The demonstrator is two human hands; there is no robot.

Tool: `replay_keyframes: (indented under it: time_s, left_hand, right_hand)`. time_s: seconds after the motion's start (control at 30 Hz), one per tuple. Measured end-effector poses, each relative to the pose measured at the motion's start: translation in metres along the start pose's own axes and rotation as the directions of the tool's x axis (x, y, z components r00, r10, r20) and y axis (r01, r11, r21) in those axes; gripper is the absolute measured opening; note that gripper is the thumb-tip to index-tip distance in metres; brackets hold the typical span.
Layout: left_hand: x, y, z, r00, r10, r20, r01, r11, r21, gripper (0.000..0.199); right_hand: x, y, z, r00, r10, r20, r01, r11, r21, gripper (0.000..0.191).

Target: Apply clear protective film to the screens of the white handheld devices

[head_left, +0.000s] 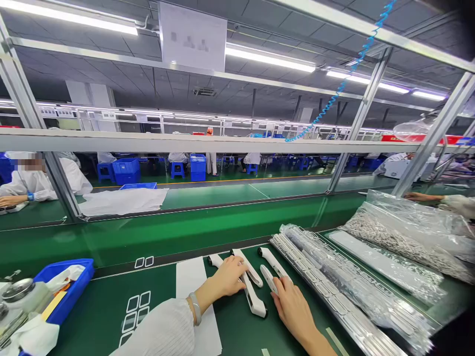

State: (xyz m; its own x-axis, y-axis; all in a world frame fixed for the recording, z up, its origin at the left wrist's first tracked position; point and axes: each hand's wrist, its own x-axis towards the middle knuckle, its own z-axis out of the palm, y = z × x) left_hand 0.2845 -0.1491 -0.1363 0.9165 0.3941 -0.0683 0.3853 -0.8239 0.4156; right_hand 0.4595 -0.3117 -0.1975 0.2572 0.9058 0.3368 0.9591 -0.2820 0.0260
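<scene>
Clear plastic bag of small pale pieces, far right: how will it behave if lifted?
The clear plastic bag looks thin and creased, so it would probably sag rather than hold shape. Its many small pale pieces would likely shift toward the low end. Given that bulk, it may feel fairly heavy.

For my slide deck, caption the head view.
Left hand and right hand on white parts at a green workbench, blue bin at left.

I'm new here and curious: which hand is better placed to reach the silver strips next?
Probably the right hand: it is nearer the silver strips, its fingers at a short white piece. The left hand is farther off, over long white pieces.
</scene>
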Motion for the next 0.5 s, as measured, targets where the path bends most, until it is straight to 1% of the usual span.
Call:
replay_keyframes:
  time_s: [0.07,0.13,0.2,0.27,0.33,0.37,0.43,0.5]
  left_hand:
    - [0.007,-0.003,-0.001,0.997,-0.074,0.006,0.075,0.997,-0.028,0.088]
    - [0.017,-0.009,-0.003,0.988,-0.149,0.035,0.151,0.987,-0.059,0.116]
    - [0.028,-0.016,-0.006,0.973,-0.212,0.088,0.22,0.971,-0.093,0.134]
    - [0.039,-0.022,-0.007,0.955,-0.254,0.151,0.274,0.953,-0.128,0.145]
    - [0.048,-0.024,-0.006,0.946,-0.261,0.191,0.293,0.942,-0.162,0.147]
    - [0.05,-0.024,-0.004,0.949,-0.249,0.195,0.284,0.942,-0.18,0.143]
    - [0.053,-0.02,0.003,0.961,-0.211,0.177,0.247,0.945,-0.216,0.129]
    - [0.052,-0.013,0.01,0.971,-0.185,0.154,0.219,0.944,-0.247,0.115]
  right_hand:
    - [0.012,0.0,-0.003,1.0,-0.018,0.007,0.018,1.0,-0.025,0.032]
    - [0.028,0.005,-0.006,0.997,0.066,0.047,-0.067,0.997,0.028,0.037]
    - [0.042,0.012,-0.005,0.974,0.17,0.15,-0.189,0.974,0.122,0.049]
    - [0.052,0.018,-0.002,0.944,0.204,0.26,-0.258,0.947,0.192,0.059]
    - [0.056,0.021,0.0,0.938,0.175,0.3,-0.25,0.94,0.234,0.059]
    - [0.055,0.02,0.001,0.938,0.156,0.308,-0.24,0.936,0.256,0.058]
    - [0.048,0.017,0.0,0.939,0.122,0.321,-0.223,0.927,0.301,0.059]
    - [0.035,0.012,-0.002,0.946,0.091,0.311,-0.203,0.915,0.35,0.064]
